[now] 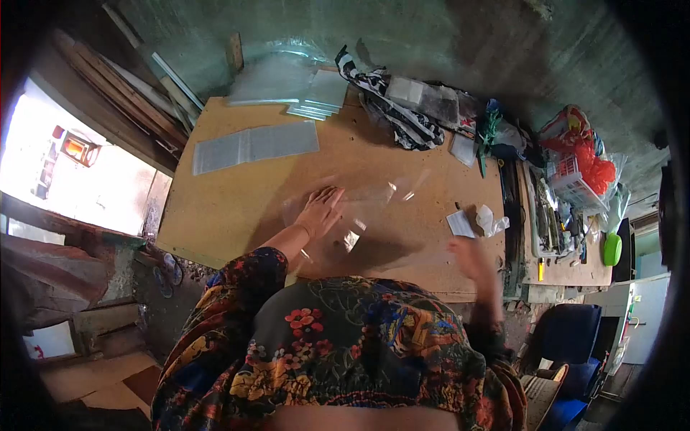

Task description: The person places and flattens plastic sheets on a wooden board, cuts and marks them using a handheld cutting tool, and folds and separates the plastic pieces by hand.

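Flat on a clear plastic sheet (pixel 366 208) lies my left hand (pixel 320 212), its fingers stretched out. The sheet covers the middle of the wooden table (pixel 402 266) and shows bright glints. My right hand (pixel 468 255) is smeared by motion near the table's front right, just below a small white card (pixel 460 223). Whether its fingers hold anything I cannot make out. Beside the card sits a crumpled white piece of plastic (pixel 491 221). Farther back on the left is a long translucent strip (pixel 256 146).
Stacked clear sheets (pixel 280 82) lie at the back left. Black-and-white plastic (pixel 392 108) is heaped along the wall. On the right are a tray of tools (pixel 550 215), a white basket (pixel 571 179) with red plastic, and a green object (pixel 612 249). A dark blue chair (pixel 568 334) stands lower right.
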### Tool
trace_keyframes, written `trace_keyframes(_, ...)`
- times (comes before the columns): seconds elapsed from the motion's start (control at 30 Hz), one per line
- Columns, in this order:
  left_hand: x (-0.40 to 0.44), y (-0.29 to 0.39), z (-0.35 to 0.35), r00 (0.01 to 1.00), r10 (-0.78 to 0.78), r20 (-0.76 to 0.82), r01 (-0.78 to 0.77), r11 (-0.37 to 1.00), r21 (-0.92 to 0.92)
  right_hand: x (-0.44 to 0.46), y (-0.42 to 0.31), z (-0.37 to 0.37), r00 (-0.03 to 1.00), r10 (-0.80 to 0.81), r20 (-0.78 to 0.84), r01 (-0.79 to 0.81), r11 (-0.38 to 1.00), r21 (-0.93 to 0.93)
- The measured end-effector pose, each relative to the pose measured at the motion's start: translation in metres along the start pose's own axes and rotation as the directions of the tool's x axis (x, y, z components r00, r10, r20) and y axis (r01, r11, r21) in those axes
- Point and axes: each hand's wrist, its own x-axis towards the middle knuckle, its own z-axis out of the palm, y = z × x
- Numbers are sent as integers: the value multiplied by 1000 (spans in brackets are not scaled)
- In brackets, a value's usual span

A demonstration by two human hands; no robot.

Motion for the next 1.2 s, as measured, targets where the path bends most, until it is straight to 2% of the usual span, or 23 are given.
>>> trace_keyframes(0.07, -9, 4, -9, 993, 77, 86, -102, 935, 340, -19, 1, -40, 986, 120, -117, -106, 987, 119)
trace_keyframes(0.1, -13, 7, -17, 994, 74, 78, -96, 935, 340, -25, -4, -55, 967, 208, -147, -172, 959, 226)
trace_keyframes(0.13, -17, 10, -26, 972, 149, 181, -207, 908, 365, -25, -6, -66, 968, 200, -148, -165, 961, 221)
trace_keyframes(0.17, -20, 10, -32, 933, 217, 287, -318, 870, 377, -25, -6, -73, 953, 150, -265, -57, 943, 327)
trace_keyframes(0.2, -22, 5, -35, 934, 218, 283, -317, 870, 377, -25, -8, -78, 917, 114, -381, 60, 907, 416)
trace_keyframes(0.23, -26, 0, -38, 903, 284, 321, -398, 833, 384, -20, -18, -79, 918, 115, -381, 58, 908, 415)
trace_keyframes(0.3, -31, -1, -41, 862, 348, 368, -481, 790, 379, 5, -52, -75, 878, 73, -474, 235, 796, 557)
trace_keyframes(0.37, -32, 11, -52, 879, 152, 452, -330, 878, 347, 41, -84, -57, 894, 62, -444, 208, 820, 534)
trace_keyframes(0.4, -31, 12, -52, 877, 158, 455, -339, 873, 352, 61, -97, -43, 914, 93, -395, 203, 738, 644)
trace_keyframes(0.47, -38, 16, -46, 921, -112, 373, -76, 888, 454, 104, -123, -14, 949, 133, -286, 160, 580, 799)
trace_keyframes(0.5, -41, 25, -46, 921, -111, 374, -81, 884, 460, 123, -136, 1, 962, 148, -228, 122, 515, 848)
trace_keyframes(0.57, -50, 45, -49, 916, -343, 206, 192, 829, 525, 158, -162, 29, 983, 157, -97, 25, 407, 913)
trace_keyframes(0.67, -64, 23, -39, 963, -253, 94, 165, 826, 539, 222, -168, 89, 991, 132, 12, -33, 160, 987)
trace_keyframes(0.73, -68, 12, -47, 977, -176, 124, 85, 843, 531, 239, -178, 113, 993, 108, 42, -50, 65, 997)
trace_keyframes(0.8, -64, -2, -56, 985, -95, 146, 5, 852, 524, 243, -192, 125, 997, 57, 50, -44, -111, 993)
trace_keyframes(0.83, -61, -9, -58, 985, -51, 163, -44, 847, 530, 244, -186, 135, 996, 70, 51, -42, -115, 992)
trace_keyframes(0.9, -54, -19, -63, 981, 12, 194, -115, 841, 529, 242, -169, 154, 982, 96, -161, 92, 502, 860)
trace_keyframes(0.93, -51, -23, -67, 982, 20, 189, -123, 826, 550, 221, -171, 144, 996, 7, -91, 47, 814, 580)
trace_keyframes(0.97, -47, -25, -71, 981, 29, 191, -135, 812, 568, 194, -170, 138, 999, -32, 19, 28, 980, 197)
trace_keyframes(1.03, -40, -29, -79, 968, 81, 238, -208, 792, 574, 145, -147, 160, 978, -208, 16, 206, 950, -235)
trace_keyframes(1.07, -37, -31, -80, 964, 89, 250, -223, 783, 581, 125, -136, 163, 984, -176, 2, 172, 957, -232)
trace_keyframes(1.13, -27, -31, -83, 948, 90, 305, -263, 764, 590, 95, -114, 161, 977, -199, -77, 151, 901, -407)
trace_keyframes(1.2, -21, -34, -80, 942, 118, 315, -290, 762, 580, 88, -91, 154, 982, -110, -151, 40, 913, -405)
